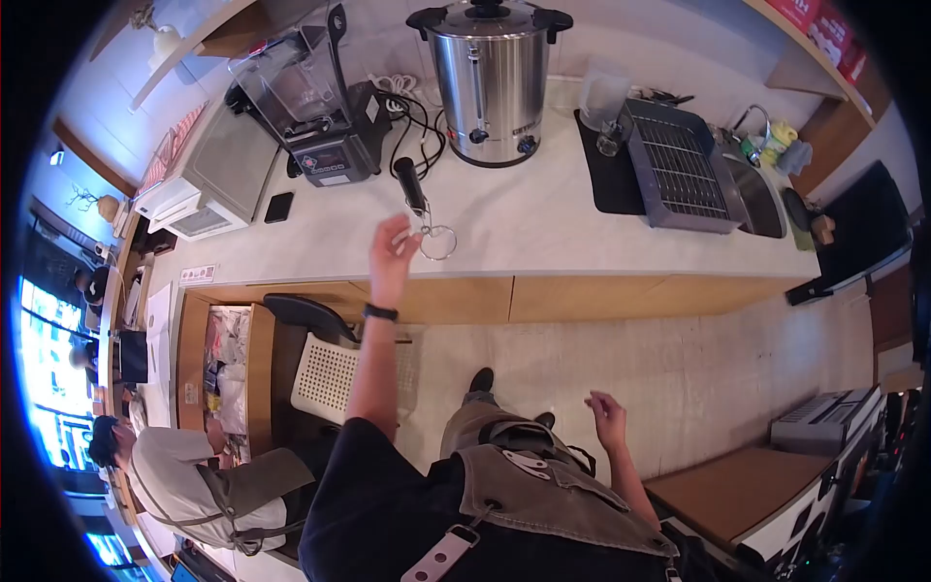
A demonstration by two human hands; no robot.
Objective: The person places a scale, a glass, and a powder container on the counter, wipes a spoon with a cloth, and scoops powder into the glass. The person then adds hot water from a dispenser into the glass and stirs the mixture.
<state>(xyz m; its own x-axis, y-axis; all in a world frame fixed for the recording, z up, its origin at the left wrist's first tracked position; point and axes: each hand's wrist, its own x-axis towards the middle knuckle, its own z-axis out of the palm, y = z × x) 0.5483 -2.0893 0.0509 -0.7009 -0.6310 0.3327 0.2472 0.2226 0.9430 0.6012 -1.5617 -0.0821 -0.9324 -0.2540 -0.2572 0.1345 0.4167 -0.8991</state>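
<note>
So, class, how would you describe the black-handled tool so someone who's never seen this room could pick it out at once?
Start with the big steel urn on the white counter. To its left and nearer the camera wearer, beside the looped black cables, is the black-handled tool. Unlike the cables and the flat black phone, it ends in a thin metal ring.
</note>
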